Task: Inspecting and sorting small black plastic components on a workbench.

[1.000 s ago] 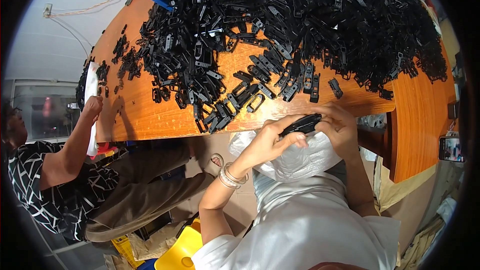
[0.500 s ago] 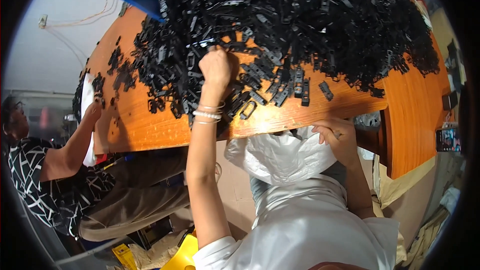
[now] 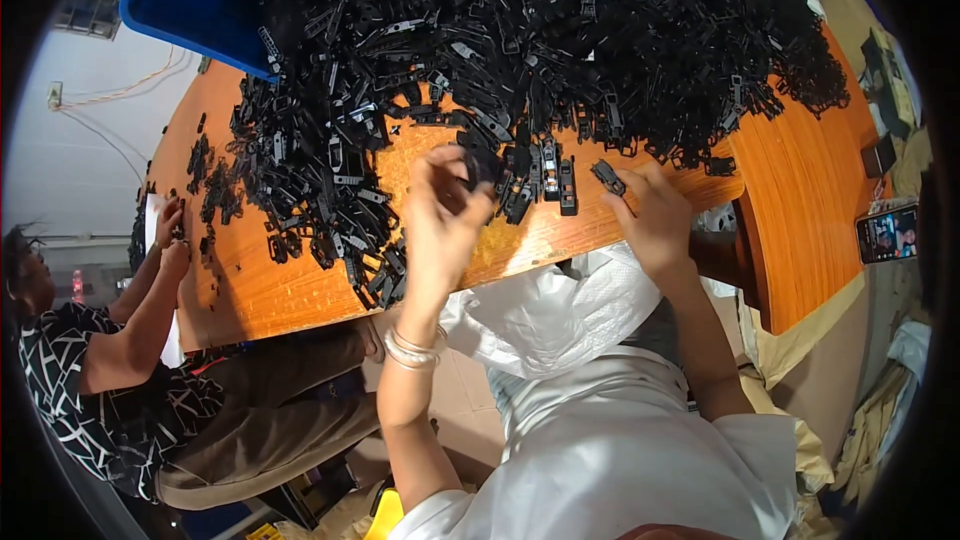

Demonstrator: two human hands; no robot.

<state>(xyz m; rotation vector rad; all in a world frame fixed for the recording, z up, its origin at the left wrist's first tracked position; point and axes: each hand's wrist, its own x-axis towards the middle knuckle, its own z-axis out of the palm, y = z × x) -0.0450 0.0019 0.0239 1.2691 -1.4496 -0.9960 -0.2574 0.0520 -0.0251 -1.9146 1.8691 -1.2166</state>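
Observation:
Black plastic parts (image 3: 480, 30) lie in a wide heap across the wooden table. Over the table near its front edge, my left hand (image 3: 445, 225), with white bracelets at the wrist, curls around a small bunch of black plastic parts (image 3: 482, 166); motion blurs its fingers a little. To the right, my right hand (image 3: 658, 225) has thumb and forefinger at the near end of a single black plastic part (image 3: 606, 176) on the tabletop. Several long black parts (image 3: 551, 172) lie side by side between my hands.
A white woven sack (image 3: 555, 315) hangs open below the table edge (image 3: 330, 318) at my lap. A blue bin (image 3: 195, 15) stands far left. Another person (image 3: 110, 370) works at the left with both hands. A phone (image 3: 888, 235) is propped at the right.
My left hand has come back from the heap toward me, carrying parts. My right hand has left the sack's rim and moved up to the single part. The whole view has shifted slightly.

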